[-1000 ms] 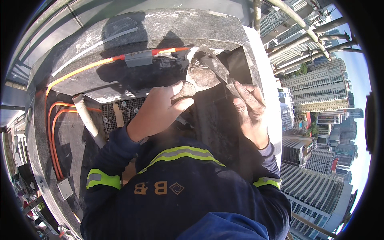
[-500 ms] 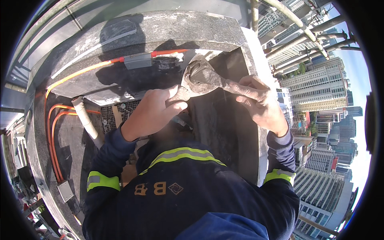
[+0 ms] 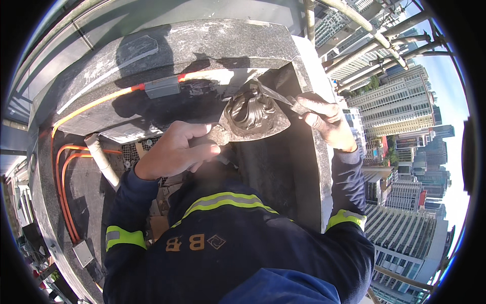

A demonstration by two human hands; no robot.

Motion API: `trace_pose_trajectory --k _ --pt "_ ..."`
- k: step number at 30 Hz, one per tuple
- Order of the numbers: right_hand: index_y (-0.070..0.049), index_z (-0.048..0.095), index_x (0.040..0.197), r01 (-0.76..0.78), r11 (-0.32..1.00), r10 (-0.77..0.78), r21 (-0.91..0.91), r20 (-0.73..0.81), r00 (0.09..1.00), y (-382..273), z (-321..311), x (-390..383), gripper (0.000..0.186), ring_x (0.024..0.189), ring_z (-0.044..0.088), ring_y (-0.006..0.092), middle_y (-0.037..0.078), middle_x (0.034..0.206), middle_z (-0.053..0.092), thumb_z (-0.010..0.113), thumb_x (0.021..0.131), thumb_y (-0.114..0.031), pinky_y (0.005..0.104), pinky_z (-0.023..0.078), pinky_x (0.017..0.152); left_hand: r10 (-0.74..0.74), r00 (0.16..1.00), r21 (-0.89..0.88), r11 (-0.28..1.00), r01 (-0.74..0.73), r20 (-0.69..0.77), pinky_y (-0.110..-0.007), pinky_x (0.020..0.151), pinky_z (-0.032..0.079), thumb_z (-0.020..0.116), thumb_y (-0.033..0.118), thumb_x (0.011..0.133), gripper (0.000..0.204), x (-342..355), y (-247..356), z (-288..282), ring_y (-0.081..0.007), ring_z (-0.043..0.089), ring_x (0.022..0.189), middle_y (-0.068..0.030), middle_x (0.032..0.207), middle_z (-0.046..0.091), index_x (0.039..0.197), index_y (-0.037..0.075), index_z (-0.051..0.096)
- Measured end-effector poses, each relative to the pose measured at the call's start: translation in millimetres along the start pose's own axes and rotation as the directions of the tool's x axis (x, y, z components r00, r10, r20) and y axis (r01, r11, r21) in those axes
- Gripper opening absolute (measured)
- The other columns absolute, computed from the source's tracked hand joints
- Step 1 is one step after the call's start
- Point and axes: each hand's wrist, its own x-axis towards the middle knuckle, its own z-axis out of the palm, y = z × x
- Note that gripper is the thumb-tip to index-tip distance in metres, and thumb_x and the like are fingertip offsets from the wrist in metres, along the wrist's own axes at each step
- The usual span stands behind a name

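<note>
Dark recess point(image 3: 271, 169), broad scraper point(image 3: 253, 135) lengthwise rightward

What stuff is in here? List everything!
wide blade: one, grey, centre
paste: one, grey, on wide blade
thin blade: one, grey, by paste
boxes: two, grey, left half
thin pipes: several, orange, left half
thick pipe: one, white, left
ledge: one, grey, top
poles: several, tan, upper right
buildings: many, pale, right
sky: one patch, blue, far right
jacket: one, navy and yellow, bottom
left grip: one, bare, on wide blade
right grip: one, bare, on thin blade
</note>
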Motion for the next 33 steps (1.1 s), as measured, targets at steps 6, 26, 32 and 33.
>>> trace_pose_trajectory --k 6,26,32,33 --pt "0.001 0.064 0.132 0.164 0.981 -0.157 0.108 -0.069 0.985 26.1 16.1 -5.4 0.041 0.117 0.059 0.0232 0.014 0.131 0.062 0.069 0.091 0.004 0.0345 0.049 0.098 0.038 0.999 -0.166 0.985 -0.041 -0.018 -0.025 0.046 0.037 0.068 0.007 0.090 0.022 0.4 12.7 6.8 -0.0062 0.050 0.048 -0.0015 0.057 0.056 0.073 -0.002 0.060" --pt "0.001 0.050 0.143 -0.049 0.686 0.373 0.726 -0.294 0.880 -2.0 133.0 -44.8 0.053 0.058 0.048 0.0084 0.008 0.096 0.065 0.057 0.104 -0.034 0.0203 0.035 0.046 0.483 0.750 0.513 0.828 -0.224 -0.452 -0.033 0.070 0.053 0.073 0.009 0.087 0.044 38.7 -24.4 24.4 -0.0298 0.071 0.075 -0.0208 0.089 0.072 0.123 -0.012 0.060" --pt "0.000 0.050 0.142 -0.049 0.682 0.417 0.729 -0.334 0.845 0.4 142.0 -48.7 0.050 0.059 0.048 0.0082 0.006 0.095 0.064 0.056 0.105 -0.033 0.0202 0.035 0.046 0.566 0.734 0.567 0.767 -0.301 -0.375 -0.035 0.068 0.054 0.075 0.010 0.085 0.046 34.8 -31.9 34.8 -0.0348 0.071 0.075 -0.0225 0.088 0.071 0.120 -0.015 0.060" --pt "0.000 0.050 0.142 -0.068 0.678 0.434 0.732 -0.324 0.841 -1.2 140.0 -49.9 0.050 0.059 0.049 0.0081 0.006 0.095 0.064 0.055 0.105 -0.033 0.0199 0.035 0.046 0.558 0.760 0.605 0.745 -0.283 -0.332 -0.034 0.071 0.054 0.073 0.009 0.086 0.044 33.7 -33.0 34.0 -0.0320 0.071 0.078 -0.0209 0.091 0.072 0.122 -0.013 0.060"
